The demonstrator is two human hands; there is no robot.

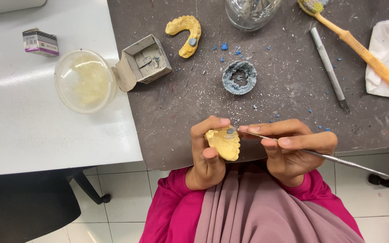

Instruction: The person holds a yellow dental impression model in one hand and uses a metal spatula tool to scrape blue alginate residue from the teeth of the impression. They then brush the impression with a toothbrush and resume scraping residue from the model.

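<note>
Yellow dental cast (224, 143) sits clamped in the left hand (205, 155), fingers closed round its edges, just above the desk's (181, 112) near edge. Right hand (293, 148) pinches a slim metal tool (334, 158), fingers together on the shaft, its tip touching a small grey patch at the cast's 1 o'clock corner. Work looks partway: the patch is in place but the tip is on it. At 12 o'clock lies a grey putty ring (239, 77) amid blue crumbs; at 11 o'clock a second cast (186, 32) carries its own grey spot.
</note>
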